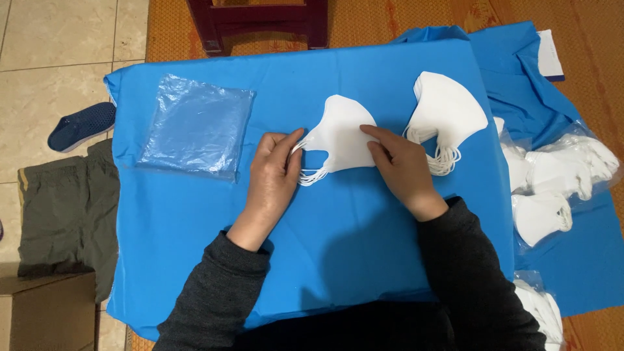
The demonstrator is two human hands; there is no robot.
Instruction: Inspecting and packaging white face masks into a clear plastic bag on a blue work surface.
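A small stack of white face masks (341, 133) lies just above the middle of the frame on a blue cloth (325, 234) that covers most of the picture. The left hand (273, 172) rests at the stack's left edge, its thumb and fingers closing on the bunched white ear loops there. The right hand (400, 162) lies flat on the stack's right side, fingers stretched out and pressing the masks down onto the cloth. Both forearms wear dark grey sleeves (214, 292) that come up from the bottom edge.

Just right of the right hand sits a second stack of white masks (448, 107), its ear loops spilling toward the lower edge of the stack; it is near the hand but apart from it.

In the upper left of the cloth lies a flat pile of clear plastic bags (198, 123), which look empty. At the right edge of the frame, clear plastic bags (559, 175) hold more white masks, several to a bag, lying on a second fold of blue cloth. Another such bag (539, 312) shows at the lower right corner.

Off the cloth at the left are a dark blue shoe (81, 123), an olive-green garment (65, 214) and the corner of a cardboard box (45, 312) on a tiled floor.
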